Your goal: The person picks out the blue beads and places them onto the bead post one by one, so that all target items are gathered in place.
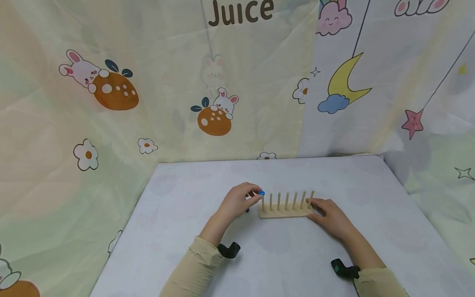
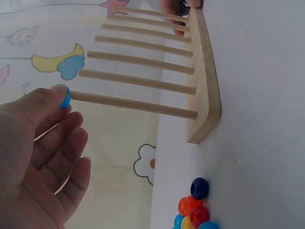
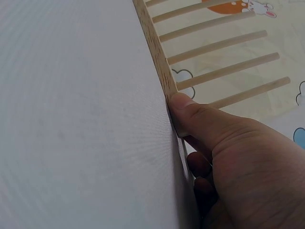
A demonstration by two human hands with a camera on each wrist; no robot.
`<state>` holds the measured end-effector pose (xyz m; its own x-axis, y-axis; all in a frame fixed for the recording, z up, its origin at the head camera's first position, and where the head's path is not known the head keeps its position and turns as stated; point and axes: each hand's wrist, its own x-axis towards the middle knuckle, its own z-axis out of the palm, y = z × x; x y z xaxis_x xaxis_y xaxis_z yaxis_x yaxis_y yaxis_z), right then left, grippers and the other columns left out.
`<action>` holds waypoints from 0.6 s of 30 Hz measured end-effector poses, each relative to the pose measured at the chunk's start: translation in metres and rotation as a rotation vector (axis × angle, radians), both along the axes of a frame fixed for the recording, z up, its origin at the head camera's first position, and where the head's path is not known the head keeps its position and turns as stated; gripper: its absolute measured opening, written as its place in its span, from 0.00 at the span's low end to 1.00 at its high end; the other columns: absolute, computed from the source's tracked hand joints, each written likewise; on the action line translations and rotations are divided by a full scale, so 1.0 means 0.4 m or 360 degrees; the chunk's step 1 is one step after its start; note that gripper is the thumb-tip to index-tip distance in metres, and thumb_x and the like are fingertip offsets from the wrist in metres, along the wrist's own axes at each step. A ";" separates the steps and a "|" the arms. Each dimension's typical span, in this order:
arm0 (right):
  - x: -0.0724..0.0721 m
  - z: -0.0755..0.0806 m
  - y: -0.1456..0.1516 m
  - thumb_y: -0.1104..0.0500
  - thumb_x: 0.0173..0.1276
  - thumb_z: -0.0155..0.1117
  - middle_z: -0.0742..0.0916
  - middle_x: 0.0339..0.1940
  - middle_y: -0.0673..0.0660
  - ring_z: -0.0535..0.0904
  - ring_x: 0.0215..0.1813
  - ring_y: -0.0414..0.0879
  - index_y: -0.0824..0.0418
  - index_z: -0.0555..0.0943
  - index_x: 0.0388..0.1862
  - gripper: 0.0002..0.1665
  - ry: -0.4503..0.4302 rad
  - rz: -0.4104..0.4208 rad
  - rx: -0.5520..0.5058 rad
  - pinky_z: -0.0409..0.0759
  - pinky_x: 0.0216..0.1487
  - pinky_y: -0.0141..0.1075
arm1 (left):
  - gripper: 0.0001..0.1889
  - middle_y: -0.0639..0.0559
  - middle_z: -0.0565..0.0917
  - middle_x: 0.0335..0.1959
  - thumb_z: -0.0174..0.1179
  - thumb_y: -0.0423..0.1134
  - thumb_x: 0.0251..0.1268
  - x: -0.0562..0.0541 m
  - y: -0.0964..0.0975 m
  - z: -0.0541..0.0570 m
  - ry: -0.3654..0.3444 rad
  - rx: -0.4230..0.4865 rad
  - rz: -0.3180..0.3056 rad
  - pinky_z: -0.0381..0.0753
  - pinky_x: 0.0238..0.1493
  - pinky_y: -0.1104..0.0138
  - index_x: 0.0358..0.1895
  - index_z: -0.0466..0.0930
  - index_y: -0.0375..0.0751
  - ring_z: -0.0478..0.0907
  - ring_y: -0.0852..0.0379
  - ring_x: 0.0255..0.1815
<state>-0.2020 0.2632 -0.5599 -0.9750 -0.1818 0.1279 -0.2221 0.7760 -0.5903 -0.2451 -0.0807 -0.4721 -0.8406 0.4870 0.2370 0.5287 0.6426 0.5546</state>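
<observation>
A light wooden peg board (image 1: 283, 213) stands on the table with a row of several upright pegs. My left hand (image 1: 238, 201) pinches a bright blue bead (image 2: 65, 98) between thumb and index finger, at the tip of the leftmost peg (image 2: 138, 105). Whether the peg tip has entered the bead's hole I cannot tell. The other fingers of that hand are loosely bent. At the board's right end, my right hand (image 1: 331, 218) grips the base, its thumb (image 3: 183, 102) lying on the front edge. No beads show on the pegs.
Loose beads lie on the table left of the board, among them a dark blue bead (image 2: 199, 188), a red bead (image 2: 199, 216) and a yellow one. A white cloth covers the table (image 1: 282, 264). Behind it hangs a printed curtain (image 1: 252, 53).
</observation>
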 end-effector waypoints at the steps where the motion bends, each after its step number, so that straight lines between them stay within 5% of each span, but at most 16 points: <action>1: 0.000 0.000 0.000 0.45 0.66 0.69 0.80 0.64 0.63 0.73 0.64 0.62 0.56 0.75 0.68 0.35 -0.0003 -0.0003 0.0002 0.70 0.63 0.62 | 0.11 0.64 0.84 0.47 0.61 0.51 0.69 0.000 0.001 -0.001 0.0000 -0.0002 -0.0002 0.80 0.48 0.69 0.50 0.83 0.56 0.80 0.67 0.44; 12: 0.001 0.004 -0.002 0.47 0.66 0.69 0.80 0.63 0.64 0.73 0.63 0.62 0.57 0.75 0.68 0.34 -0.0022 -0.0015 -0.0017 0.70 0.62 0.62 | 0.11 0.64 0.84 0.47 0.60 0.51 0.70 0.001 0.008 -0.019 -0.0024 -0.0024 0.0001 0.79 0.46 0.70 0.51 0.83 0.56 0.80 0.67 0.43; 18: 0.002 0.004 -0.003 0.47 0.65 0.69 0.80 0.62 0.64 0.73 0.63 0.62 0.57 0.75 0.68 0.34 -0.0006 -0.0009 -0.0018 0.70 0.62 0.61 | 0.13 0.61 0.84 0.47 0.61 0.50 0.70 0.006 0.012 -0.053 -0.0077 0.0008 0.0019 0.79 0.45 0.71 0.52 0.83 0.53 0.79 0.66 0.42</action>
<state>-0.2014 0.2620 -0.5581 -0.9765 -0.1750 0.1260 -0.2154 0.7704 -0.6001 -0.2428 -0.0760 -0.4934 -0.8569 0.4758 0.1985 0.4935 0.6457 0.5827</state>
